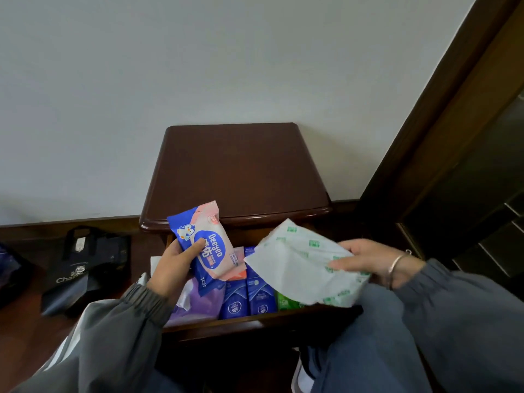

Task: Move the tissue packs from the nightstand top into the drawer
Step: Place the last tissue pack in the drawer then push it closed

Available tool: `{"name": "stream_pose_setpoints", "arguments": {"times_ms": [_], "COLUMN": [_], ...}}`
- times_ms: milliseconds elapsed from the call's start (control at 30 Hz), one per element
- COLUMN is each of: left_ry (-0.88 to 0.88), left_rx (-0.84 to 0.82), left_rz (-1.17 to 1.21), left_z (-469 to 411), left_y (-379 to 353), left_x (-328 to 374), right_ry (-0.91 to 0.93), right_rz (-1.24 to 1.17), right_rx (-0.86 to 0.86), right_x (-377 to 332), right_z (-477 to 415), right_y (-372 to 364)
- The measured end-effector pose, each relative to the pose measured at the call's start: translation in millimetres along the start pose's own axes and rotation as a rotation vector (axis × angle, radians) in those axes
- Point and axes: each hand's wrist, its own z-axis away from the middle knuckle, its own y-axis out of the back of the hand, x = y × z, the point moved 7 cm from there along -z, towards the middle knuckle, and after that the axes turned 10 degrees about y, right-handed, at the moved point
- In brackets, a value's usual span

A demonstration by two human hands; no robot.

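Observation:
My left hand grips a blue and pink wipes pack above the left side of the open drawer. My right hand holds a white tissue pack with green print over the drawer's right side. Inside the drawer lie a purple pack, two blue packs and a green pack. The dark wooden nightstand top is bare.
A black tote bag lies on the wooden floor left of the nightstand. A dark wooden door frame rises at the right. My knees and a shoe are right in front of the drawer.

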Motion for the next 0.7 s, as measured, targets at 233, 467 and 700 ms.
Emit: {"name": "stream_pose_setpoints", "arguments": {"times_ms": [233,467,700], "left_ry": [0.092,0.124,0.314], "left_rx": [-0.092,-0.027,-0.307], "left_rz": [0.081,0.102,0.066], "left_z": [12.8,18.2,30.9], "left_y": [15.6,26.6,-20.9], "left_x": [-7.5,-6.4,-26.4], "right_ry": [-0.013,0.168,0.164], "right_rz": [0.232,0.042,0.318], "right_rx": [-0.097,-0.08,-0.199], "right_x": [17.8,-6.3,-25.7], "right_z": [-32.2,-48.8,-53.9], "right_y": [-42.2,-37.0,-54.5]}}
